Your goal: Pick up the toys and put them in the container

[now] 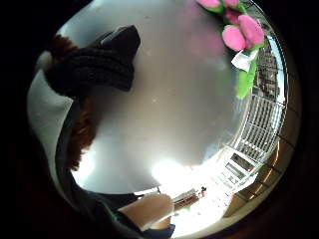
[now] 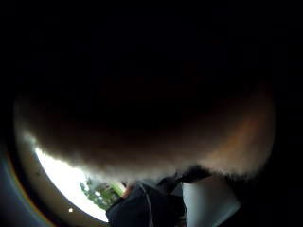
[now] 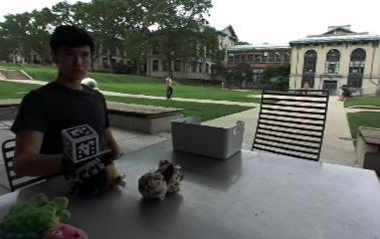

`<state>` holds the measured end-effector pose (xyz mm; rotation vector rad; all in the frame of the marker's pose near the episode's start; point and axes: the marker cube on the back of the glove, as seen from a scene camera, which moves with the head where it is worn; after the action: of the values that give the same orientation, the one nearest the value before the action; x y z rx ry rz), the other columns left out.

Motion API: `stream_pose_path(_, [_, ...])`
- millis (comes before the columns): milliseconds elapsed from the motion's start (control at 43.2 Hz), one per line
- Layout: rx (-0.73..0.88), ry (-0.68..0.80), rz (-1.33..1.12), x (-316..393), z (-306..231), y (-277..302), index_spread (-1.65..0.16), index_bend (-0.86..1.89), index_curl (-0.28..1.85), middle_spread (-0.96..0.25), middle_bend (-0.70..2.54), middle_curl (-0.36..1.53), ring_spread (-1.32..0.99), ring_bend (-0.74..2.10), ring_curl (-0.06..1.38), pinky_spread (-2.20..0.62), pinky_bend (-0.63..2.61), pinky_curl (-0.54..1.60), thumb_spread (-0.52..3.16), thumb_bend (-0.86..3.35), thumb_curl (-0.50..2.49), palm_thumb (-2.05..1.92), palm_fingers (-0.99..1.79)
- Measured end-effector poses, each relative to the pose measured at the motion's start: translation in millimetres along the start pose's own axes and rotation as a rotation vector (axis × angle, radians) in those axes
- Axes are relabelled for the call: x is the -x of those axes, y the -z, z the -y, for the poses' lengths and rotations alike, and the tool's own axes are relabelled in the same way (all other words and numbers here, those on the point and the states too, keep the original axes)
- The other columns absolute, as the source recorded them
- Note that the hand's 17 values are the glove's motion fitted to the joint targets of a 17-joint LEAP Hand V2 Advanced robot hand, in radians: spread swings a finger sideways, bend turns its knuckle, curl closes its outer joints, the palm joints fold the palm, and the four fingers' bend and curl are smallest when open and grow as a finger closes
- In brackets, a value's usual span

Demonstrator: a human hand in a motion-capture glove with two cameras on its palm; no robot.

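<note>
Gloved right hand (image 3: pixel 89 174) is seen low over the near end of the desk (image 3: pixel 276 199), fingers curled round a brown furry toy (image 3: pixel 112 175) that rests on or just above the surface; the thumb-side palm view is almost filled by its fur, so the toy is taken as held. A spotted plush animal (image 3: pixel 159 181) stands just beside it, untouched. A green and pink plush (image 3: pixel 36 219) lies at the desk's near corner, well apart from the others. The grey container (image 3: pixel 206 137) sits at the far edge, open-topped, nothing visible inside. Step judged: first pick-up, grasp just made. Next move calls for a lift clear of the spotted animal, then a carry across to the container.
</note>
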<state>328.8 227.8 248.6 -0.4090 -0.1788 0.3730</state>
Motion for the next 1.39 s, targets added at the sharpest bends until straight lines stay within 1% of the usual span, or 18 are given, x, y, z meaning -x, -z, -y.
stream_pose_path(116, [-0.011, 0.003, 0.001, 4, -5, 3, -0.1, 1.0, 0.68, -0.16, 0.17, 0.22, -0.36, 0.37, 0.27, -0.27, 0.75, 0.39, 1.36, 0.36, 0.35, 0.64, 0.95])
stream_pose_path(255, [-0.13, -0.027, -0.052, 5, -8, 9, -0.06, 1.06, 0.73, -0.19, 0.29, 0.27, -0.4, 0.51, 0.32, -0.34, 0.64, 0.37, 1.33, 0.46, 0.44, 0.83, 1.15])
stream_pose_path(278, [-0.143, -0.033, -0.063, 5, -8, 11, -0.07, 1.05, 0.74, -0.19, 0.37, 0.3, -0.41, 0.56, 0.34, -0.36, 0.62, 0.36, 1.35, 0.51, 0.46, 0.89, 1.25])
stream_pose_path(347, [-0.163, -0.045, -0.093, 3, -6, 17, -0.07, 1.05, 0.77, -0.21, 0.48, 0.34, -0.41, 0.66, 0.37, -0.39, 0.59, 0.36, 1.45, 0.59, 0.49, 0.95, 1.31])
stream_pose_path(370, [-0.166, -0.045, -0.104, 3, -4, 20, -0.08, 1.01, 0.78, -0.21, 0.55, 0.36, -0.41, 0.74, 0.4, -0.4, 0.57, 0.35, 1.51, 0.63, 0.5, 0.97, 1.38])
stream_pose_path(463, [-0.167, -0.046, -0.127, 5, 1, 33, -0.09, 0.97, 0.82, -0.22, 0.73, 0.42, -0.41, 0.82, 0.42, -0.44, 0.59, 0.35, 1.6, 0.71, 0.53, 1.01, 1.36])
stream_pose_path(486, [-0.169, -0.046, -0.129, 6, 2, 37, -0.09, 0.99, 0.83, -0.21, 0.7, 0.41, -0.4, 0.85, 0.43, -0.44, 0.6, 0.35, 1.61, 0.72, 0.53, 1.0, 1.32])
stream_pose_path(509, [-0.174, -0.047, -0.134, 8, 4, 43, -0.1, 0.94, 0.83, -0.22, 0.78, 0.44, -0.41, 0.85, 0.43, -0.45, 0.62, 0.36, 1.6, 0.73, 0.55, 1.03, 1.33])
stream_pose_path(602, [-0.207, -0.038, -0.15, 22, 13, 73, -0.11, 0.75, 0.86, -0.23, 0.85, 0.46, -0.4, 0.95, 0.45, -0.46, 0.69, 0.38, 1.41, 0.63, 0.61, 1.0, 1.21])
stream_pose_path(625, [-0.221, -0.038, -0.149, 27, 14, 80, -0.12, 0.67, 0.86, -0.24, 0.86, 0.46, -0.4, 1.01, 0.47, -0.45, 0.69, 0.38, 1.35, 0.54, 0.58, 0.88, 1.15])
stream_pose_path(648, [-0.237, -0.05, -0.146, 33, 16, 89, -0.12, 0.67, 0.88, -0.23, 0.88, 0.47, -0.39, 0.99, 0.46, -0.46, 0.7, 0.38, 1.34, 0.57, 0.61, 0.94, 1.17])
stream_pose_path(695, [-0.28, -0.126, -0.131, 49, 19, 108, -0.14, 0.57, 0.89, -0.27, 0.85, 0.46, -0.41, 1.06, 0.47, -0.46, 0.74, 0.39, 1.24, 0.43, 0.59, 0.76, 1.08])
stream_pose_path(741, [-0.32, -0.18, -0.121, 66, 25, 129, -0.15, 0.51, 0.91, -0.29, 0.8, 0.45, -0.42, 1.08, 0.48, -0.45, 0.78, 0.4, 1.16, 0.38, 0.6, 0.72, 1.03])
stream_pose_path(857, [-0.351, 0.042, -0.151, 103, 29, 176, -0.18, 0.36, 0.96, -0.34, 0.72, 0.44, -0.43, 1.11, 0.49, -0.46, 0.88, 0.42, 1.03, 0.3, 0.64, 0.68, 0.95])
stream_pose_path(996, [-0.395, 0.132, -0.141, 149, 54, 225, -0.21, 0.22, 1.04, -0.38, 0.68, 0.43, -0.43, 1.14, 0.49, -0.47, 0.92, 0.42, 0.91, 0.26, 0.69, 0.68, 0.95])
stream_pose_path(1065, [-0.392, 0.161, -0.134, 178, 51, 237, -0.23, 0.16, 1.08, -0.39, 0.67, 0.43, -0.44, 1.14, 0.49, -0.47, 0.92, 0.42, 0.86, 0.24, 0.71, 0.68, 0.96])
stream_pose_path(1274, [-0.349, 0.327, -0.078, 326, 28, 263, -0.26, 0.11, 1.2, -0.42, 0.65, 0.45, -0.43, 1.17, 0.49, -0.48, 0.94, 0.41, 0.76, 0.21, 0.77, 0.7, 0.96])
stream_pose_path(1389, [-0.342, 0.407, -0.053, 414, -1, 267, -0.28, 0.11, 1.26, -0.43, 0.64, 0.46, -0.43, 1.19, 0.49, -0.47, 0.96, 0.4, 0.73, 0.19, 0.8, 0.71, 0.96])
